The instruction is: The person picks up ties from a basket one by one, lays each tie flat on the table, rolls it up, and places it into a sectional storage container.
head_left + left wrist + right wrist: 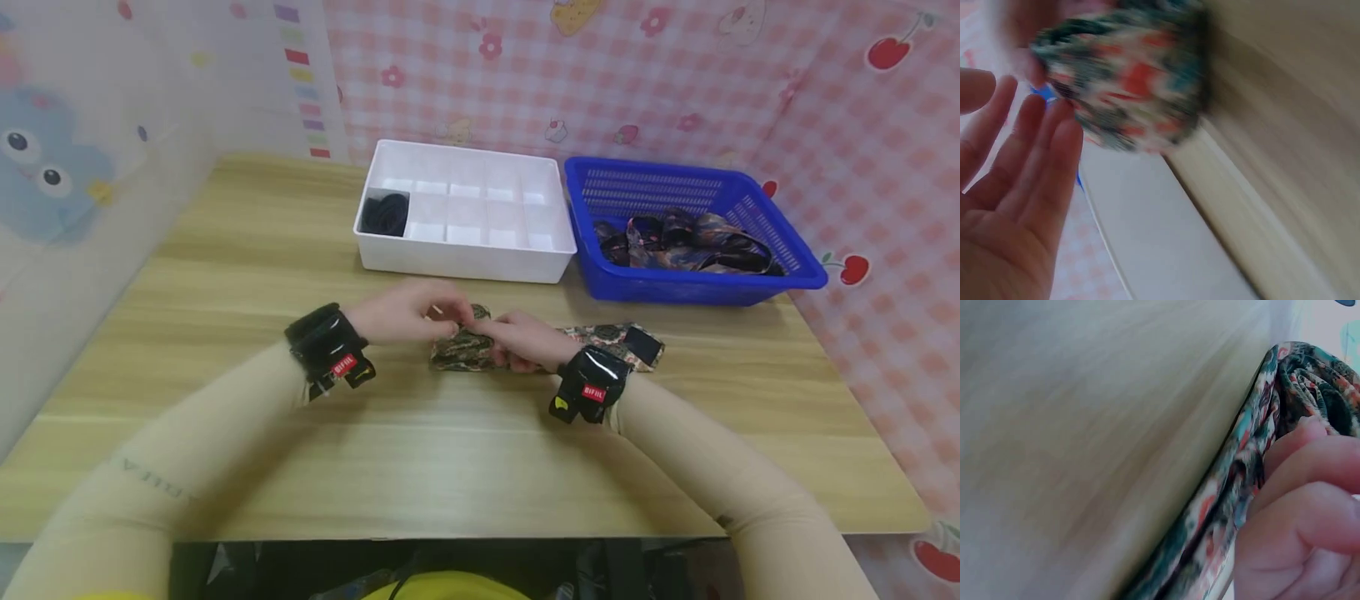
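Note:
A floral-patterned cloth strip [461,357] lies across the table, its left end rolled up and a dark patch [642,345] at its right end. My right hand [528,340] grips the strip beside the roll; its curled fingers [1297,519] show in the right wrist view, against the coiled layers [1291,369]. My left hand [408,312] is at the left of the roll. In the left wrist view its fingers [1054,169] are extended, fingertips right at the edge of the rolled cloth [1129,87], which is blurred there.
Behind my hands stands a white divided box [465,262], with a black rolled item [386,214] in its front left compartment. To its right, a blue basket [697,287] holds several patterned cloth strips [682,242]. Patterned walls border the table [450,467].

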Demonstrator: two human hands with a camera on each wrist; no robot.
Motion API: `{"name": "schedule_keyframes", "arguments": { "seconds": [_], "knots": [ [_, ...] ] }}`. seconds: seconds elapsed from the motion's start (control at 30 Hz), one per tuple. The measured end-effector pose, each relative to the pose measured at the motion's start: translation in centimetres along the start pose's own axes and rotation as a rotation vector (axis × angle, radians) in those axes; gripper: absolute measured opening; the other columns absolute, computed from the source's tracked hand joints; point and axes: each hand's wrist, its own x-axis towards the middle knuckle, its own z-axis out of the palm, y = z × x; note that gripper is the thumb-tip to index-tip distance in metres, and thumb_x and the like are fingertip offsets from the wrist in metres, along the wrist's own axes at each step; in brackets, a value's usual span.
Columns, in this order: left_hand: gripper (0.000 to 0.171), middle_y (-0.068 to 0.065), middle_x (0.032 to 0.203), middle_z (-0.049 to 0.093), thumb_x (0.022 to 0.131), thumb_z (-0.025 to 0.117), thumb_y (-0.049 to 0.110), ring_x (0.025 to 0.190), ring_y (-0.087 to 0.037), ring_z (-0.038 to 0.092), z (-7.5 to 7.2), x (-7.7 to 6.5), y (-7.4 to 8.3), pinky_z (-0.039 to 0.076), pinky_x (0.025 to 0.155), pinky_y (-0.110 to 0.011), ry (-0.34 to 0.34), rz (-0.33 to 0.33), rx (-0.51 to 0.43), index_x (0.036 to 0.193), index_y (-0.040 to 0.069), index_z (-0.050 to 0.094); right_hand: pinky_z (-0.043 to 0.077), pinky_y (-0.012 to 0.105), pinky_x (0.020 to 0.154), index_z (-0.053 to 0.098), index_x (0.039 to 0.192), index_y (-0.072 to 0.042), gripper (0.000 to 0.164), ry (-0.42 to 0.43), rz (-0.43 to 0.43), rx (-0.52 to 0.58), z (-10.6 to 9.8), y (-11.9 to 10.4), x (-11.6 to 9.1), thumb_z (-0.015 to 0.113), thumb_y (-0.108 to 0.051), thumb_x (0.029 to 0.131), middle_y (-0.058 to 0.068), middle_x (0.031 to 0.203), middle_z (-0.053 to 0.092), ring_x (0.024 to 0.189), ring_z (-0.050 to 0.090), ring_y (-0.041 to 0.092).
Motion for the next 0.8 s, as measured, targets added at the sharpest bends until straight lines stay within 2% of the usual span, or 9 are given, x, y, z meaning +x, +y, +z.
{"name": "schedule_keyframes", "arguments": {
  "seconds": [0.13, 0.23, 0.33, 0.5, 0.67, 0.73, 0.8],
  "knots": [
    [0.013, -0.001, 0.099, 0.066, 0.085, 0.065, 0.010, 0.090, -0.016, 0.062, 1.0, -0.1, -0.3, 0.050, 0.082, -0.034, 0.013, -0.008, 0.242, 0.097, 0.009, 0.071, 0.030, 0.022, 0.038, 0.058, 0.068, -0.006, 0.048, 0.030, -0.014, -0.076, -0.3, 0.7, 0.0, 0.055, -0.046, 0.093, 0.000, 0.055, 0.050, 0.038, 0.033, 0.008],
    [0.017, -0.005, 0.100, 0.066, 0.083, 0.068, 0.010, 0.091, -0.019, 0.062, 1.6, 0.0, -0.1, 0.050, 0.083, -0.035, 0.010, 0.006, 0.325, 0.099, 0.007, 0.072, 0.032, 0.023, 0.040, 0.052, 0.062, -0.011, 0.043, 0.093, -0.029, -0.175, -0.6, 1.1, -0.1, 0.058, -0.043, 0.091, -0.003, 0.052, 0.043, 0.040, 0.035, 0.009],
    [0.019, -0.007, 0.099, 0.066, 0.082, 0.070, 0.009, 0.090, -0.021, 0.061, 2.2, 0.3, 0.0, 0.050, 0.082, -0.036, 0.003, 0.016, 0.356, 0.100, 0.004, 0.071, 0.033, 0.024, 0.045, 0.044, 0.064, -0.015, 0.038, 0.163, -0.069, -0.226, -0.7, 1.5, -0.1, 0.064, -0.035, 0.089, -0.005, 0.055, 0.039, 0.046, 0.037, 0.010],
    [0.019, -0.006, 0.100, 0.064, 0.082, 0.070, 0.009, 0.088, -0.018, 0.059, 3.0, 0.4, 0.0, 0.050, 0.082, -0.034, -0.015, 0.006, 0.379, 0.101, 0.004, 0.071, 0.040, 0.026, 0.050, 0.052, 0.079, -0.011, 0.022, 0.209, -0.163, -0.259, -0.5, 1.6, 0.1, 0.069, -0.022, 0.086, -0.001, 0.067, 0.052, 0.053, 0.047, 0.012],
    [0.030, -0.010, 0.109, 0.060, 0.079, 0.074, 0.011, 0.096, -0.023, 0.056, 2.8, -0.1, -0.5, 0.047, 0.087, -0.038, -0.021, 0.023, 0.360, 0.108, 0.006, 0.069, 0.047, 0.026, 0.046, 0.055, 0.085, -0.009, 0.017, 0.184, -0.140, -0.266, -0.4, 1.1, -0.3, 0.068, -0.020, 0.089, 0.002, 0.075, 0.059, 0.049, 0.052, 0.013],
    [0.038, -0.011, 0.113, 0.058, 0.076, 0.077, 0.014, 0.098, -0.025, 0.055, 2.6, -0.4, -0.8, 0.046, 0.088, -0.041, -0.028, -0.001, 0.353, 0.113, 0.010, 0.066, 0.048, 0.027, 0.046, 0.055, 0.086, -0.009, 0.017, 0.178, -0.125, -0.258, -0.3, 1.0, -0.4, 0.067, -0.020, 0.090, 0.003, 0.074, 0.060, 0.047, 0.053, 0.014],
    [0.046, -0.011, 0.113, 0.058, 0.075, 0.079, 0.017, 0.094, -0.023, 0.054, 2.4, -0.8, -1.2, 0.047, 0.084, -0.042, -0.043, -0.045, 0.356, 0.118, 0.014, 0.063, 0.050, 0.028, 0.047, 0.056, 0.085, -0.009, 0.017, 0.173, -0.123, -0.242, -0.2, 1.1, -0.3, 0.066, -0.021, 0.091, 0.003, 0.072, 0.060, 0.046, 0.056, 0.016]
  ]
}}
